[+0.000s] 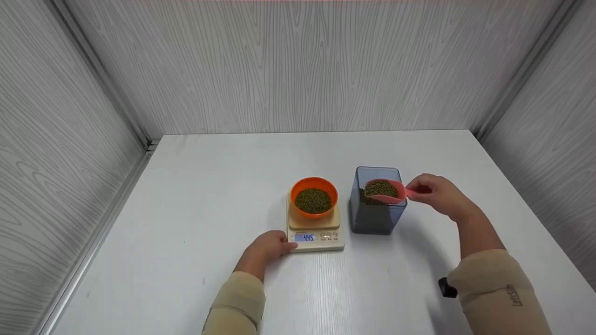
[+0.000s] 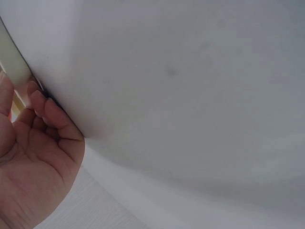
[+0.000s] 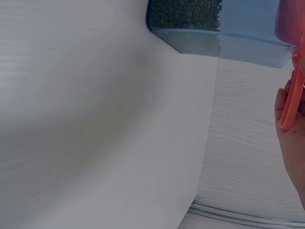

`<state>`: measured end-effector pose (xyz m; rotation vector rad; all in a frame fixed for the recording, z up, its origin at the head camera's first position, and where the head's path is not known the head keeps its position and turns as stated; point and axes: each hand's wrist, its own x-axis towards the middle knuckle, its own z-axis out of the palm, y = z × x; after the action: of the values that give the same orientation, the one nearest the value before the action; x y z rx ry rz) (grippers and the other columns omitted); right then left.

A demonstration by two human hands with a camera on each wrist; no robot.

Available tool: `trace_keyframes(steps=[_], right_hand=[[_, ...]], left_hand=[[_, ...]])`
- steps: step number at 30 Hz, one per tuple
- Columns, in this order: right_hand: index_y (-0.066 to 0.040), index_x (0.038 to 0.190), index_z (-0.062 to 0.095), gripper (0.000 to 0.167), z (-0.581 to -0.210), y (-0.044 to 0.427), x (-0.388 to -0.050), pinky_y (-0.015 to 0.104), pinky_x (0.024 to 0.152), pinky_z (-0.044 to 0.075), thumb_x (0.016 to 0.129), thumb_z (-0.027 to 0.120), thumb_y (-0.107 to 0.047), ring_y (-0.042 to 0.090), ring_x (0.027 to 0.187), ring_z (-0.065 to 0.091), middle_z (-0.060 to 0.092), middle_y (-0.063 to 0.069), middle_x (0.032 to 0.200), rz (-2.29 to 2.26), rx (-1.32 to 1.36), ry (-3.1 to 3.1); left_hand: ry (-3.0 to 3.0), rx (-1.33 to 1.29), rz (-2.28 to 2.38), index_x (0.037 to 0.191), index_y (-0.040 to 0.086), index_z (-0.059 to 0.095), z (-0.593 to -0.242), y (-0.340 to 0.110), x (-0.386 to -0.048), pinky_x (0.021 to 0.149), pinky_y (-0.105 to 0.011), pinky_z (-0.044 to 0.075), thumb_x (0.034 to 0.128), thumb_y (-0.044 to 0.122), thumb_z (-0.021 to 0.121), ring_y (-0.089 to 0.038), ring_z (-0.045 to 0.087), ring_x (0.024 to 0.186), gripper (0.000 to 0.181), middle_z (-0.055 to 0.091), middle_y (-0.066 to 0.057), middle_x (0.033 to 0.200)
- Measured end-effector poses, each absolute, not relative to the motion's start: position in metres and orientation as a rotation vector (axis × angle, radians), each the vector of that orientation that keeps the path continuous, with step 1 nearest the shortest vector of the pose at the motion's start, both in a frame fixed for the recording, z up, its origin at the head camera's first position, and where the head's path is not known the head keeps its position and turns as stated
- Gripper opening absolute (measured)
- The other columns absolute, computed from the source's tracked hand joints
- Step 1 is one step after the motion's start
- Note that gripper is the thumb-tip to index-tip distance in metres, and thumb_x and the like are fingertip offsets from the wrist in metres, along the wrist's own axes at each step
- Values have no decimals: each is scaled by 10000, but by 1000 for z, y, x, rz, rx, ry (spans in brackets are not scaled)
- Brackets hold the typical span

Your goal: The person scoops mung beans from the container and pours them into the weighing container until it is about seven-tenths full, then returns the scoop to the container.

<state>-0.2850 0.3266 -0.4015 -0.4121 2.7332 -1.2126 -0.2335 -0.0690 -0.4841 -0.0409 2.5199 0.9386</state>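
A cream kitchen scale (image 1: 321,248) carries an orange bowl (image 1: 313,183) holding green mung beans (image 1: 313,201); its display appears to read 445. My left hand (image 1: 270,244) grips the scale's front left corner, thumb on top and curled fingers (image 2: 57,114) against the side. To the right stands a bluish see-through container (image 1: 372,221), partly filled with mung beans. My right hand (image 1: 438,193) pinches the handle of a pink scoop (image 1: 396,199) heaped with beans, held over the container's mouth. In the right wrist view, the scoop's looped handle (image 3: 289,112) lies across the palm.
Everything stands on a white table (image 1: 209,195) with grey wood-grain panels at the back (image 1: 298,70) and both sides. A small black object (image 1: 447,287) shows beside the right sleeve.
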Motion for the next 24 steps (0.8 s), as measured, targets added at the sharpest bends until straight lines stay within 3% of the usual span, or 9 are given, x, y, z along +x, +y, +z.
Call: trace_keyframes(steps=[24], right_hand=[[-81,991,634,184,-403,326,-284,257,707,453,854,650,-203,211,848,511,574,90,948,-1176,-385,2806]], left_hand=[[2536,-53,937,766,109,524,-483,-67,-232,636,-304,349,847,366,625,-177,453,694,287,453,-18,691]])
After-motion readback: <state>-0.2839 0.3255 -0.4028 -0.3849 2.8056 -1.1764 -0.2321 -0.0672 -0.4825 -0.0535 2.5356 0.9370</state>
